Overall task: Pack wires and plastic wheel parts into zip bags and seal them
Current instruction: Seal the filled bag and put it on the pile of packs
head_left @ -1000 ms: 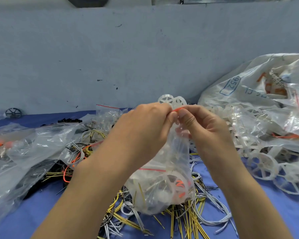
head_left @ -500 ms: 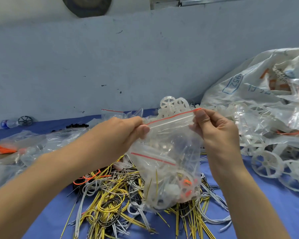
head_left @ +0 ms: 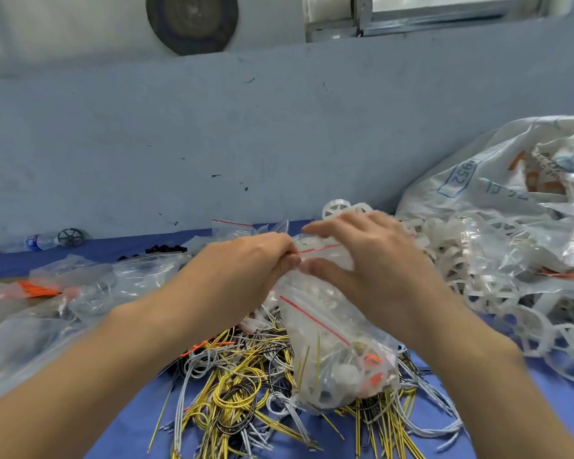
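Observation:
A clear zip bag [head_left: 332, 352] with a red seal line hangs in front of me, holding wires, a white plastic wheel part and orange bits. My left hand [head_left: 246, 270] pinches the bag's top left corner. My right hand [head_left: 378, 270] is blurred at the bag's top, right beside the left hand. Its fingers stretch straight over the seal strip and its thumb lies below the strip, with a gap between them. Under the bag, a pile of yellow, white and black wires [head_left: 239, 385] lies on the blue table.
White plastic wheels [head_left: 527, 332] spill from a large printed sack [head_left: 497, 180] on the right. Clear bags [head_left: 80, 286] lie at the left, one with orange wires [head_left: 39, 289]. A bottle [head_left: 37, 241], a dark wheel [head_left: 71, 237] and black parts [head_left: 166, 249] sit by the wall.
My right hand let go of the bag's right corner and moved left along the top to the left hand. The bag sank a little and the view tilted upward.

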